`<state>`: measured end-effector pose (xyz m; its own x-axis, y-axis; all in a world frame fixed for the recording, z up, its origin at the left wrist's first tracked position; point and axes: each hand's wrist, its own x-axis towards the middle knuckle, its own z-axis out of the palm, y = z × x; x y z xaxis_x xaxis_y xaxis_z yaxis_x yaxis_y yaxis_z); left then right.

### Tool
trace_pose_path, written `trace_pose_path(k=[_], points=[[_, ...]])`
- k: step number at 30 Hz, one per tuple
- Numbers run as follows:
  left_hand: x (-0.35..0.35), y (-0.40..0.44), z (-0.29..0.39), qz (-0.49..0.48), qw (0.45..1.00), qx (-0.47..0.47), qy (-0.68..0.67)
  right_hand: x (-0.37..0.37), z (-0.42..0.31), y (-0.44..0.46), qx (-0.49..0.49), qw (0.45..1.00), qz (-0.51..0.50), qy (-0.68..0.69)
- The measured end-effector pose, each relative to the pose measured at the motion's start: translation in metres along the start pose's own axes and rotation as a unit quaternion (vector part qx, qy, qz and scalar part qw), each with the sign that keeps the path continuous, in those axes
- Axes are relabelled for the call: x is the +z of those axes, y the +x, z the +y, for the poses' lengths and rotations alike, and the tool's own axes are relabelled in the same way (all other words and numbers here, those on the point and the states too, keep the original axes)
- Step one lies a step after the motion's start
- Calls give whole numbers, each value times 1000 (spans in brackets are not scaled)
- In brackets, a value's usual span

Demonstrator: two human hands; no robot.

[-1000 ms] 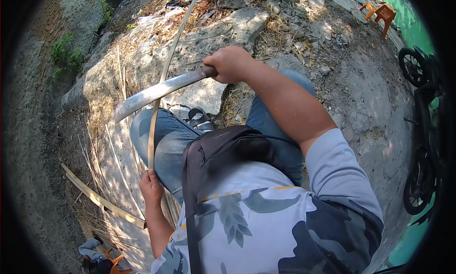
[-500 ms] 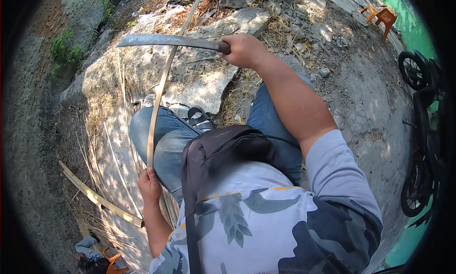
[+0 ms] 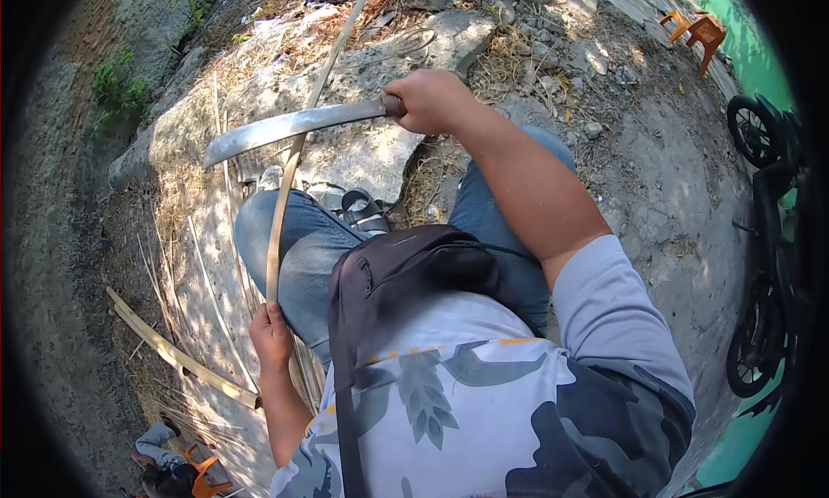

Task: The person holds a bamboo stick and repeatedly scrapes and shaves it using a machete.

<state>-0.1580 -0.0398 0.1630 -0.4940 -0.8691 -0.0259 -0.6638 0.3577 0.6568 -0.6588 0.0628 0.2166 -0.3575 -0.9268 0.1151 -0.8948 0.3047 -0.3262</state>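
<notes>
My right hand (image 3: 425, 102) is wrapped round the dark handle of a machete (image 3: 285, 128), whose long blade points left and crosses a bamboo strip (image 3: 278, 226). The near end of that strip is pinched in my left hand (image 3: 271, 332), beside my left knee (image 3: 302, 247). From there it runs up over the knee and past the blade to the top of the view. Whether the blade touches the strip cannot be made out. Several thin strips (image 3: 212, 292) lie on the ground at the left, with a wider bamboo piece (image 3: 183, 358) below them.
A concrete slab (image 3: 367, 163) and rubble lie ahead of my knees. Orange chairs (image 3: 706, 33) and a black two-wheeler (image 3: 764, 230) stand at the right by a green wall (image 3: 734, 14). Another person (image 3: 160, 455) sits at the lower left near an orange chair (image 3: 203, 476).
The machete first rose along the strip, then came partly back down, its tip now tilted lower left. My left hand has hardly moved and keeps hold of the strip.
</notes>
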Motion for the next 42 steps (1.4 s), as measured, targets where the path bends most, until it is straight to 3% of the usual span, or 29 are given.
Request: trace_pose_path(k=[4, 7, 14, 18, 22, 28, 31, 35, 37, 39, 42], points=[[-2, 2, -2, -10, 1000, -5, -2, -17, 12, -2, 129, 990, -20, 44], [-2, 2, 2, -9, 1000, -2, -4, -13, 7, -7, 85, 996, 9, 19], [-4, 1, 6, -6, 1000, -3, 15, 6, -33, -10, -141, 989, -4, -34], [1, 1, -14, -9, 1000, -10, -12, -5, -21, -1, -17, 997, -70, -17], [0, 3, 0, -10, 999, -1, -34, 6, 16, 7, 112, 990, -13, 83], [-6, 3, 2, -30, 999, -5, -22, 4, 2, -3, 50, 996, 13, 71], [-5, 3, 1, -29, 999, -11, -24, 6, -25, -5, -47, 997, -53, 11], [-5, 5, -8, -37, 998, -3, -46, 5, -38, -4, -168, 984, -37, -53], [-5, 2, -13, -38, 997, -4, -65, 10, -17, 1, -117, 993, 1, -5], [0, 4, -12, -35, 995, -9, -96, 5, 5, 9, 2, 998, -17, 56], [-2, 7, -10, -47, 994, -15, -94, 8, 34, 12, 116, 983, 43, 137]])
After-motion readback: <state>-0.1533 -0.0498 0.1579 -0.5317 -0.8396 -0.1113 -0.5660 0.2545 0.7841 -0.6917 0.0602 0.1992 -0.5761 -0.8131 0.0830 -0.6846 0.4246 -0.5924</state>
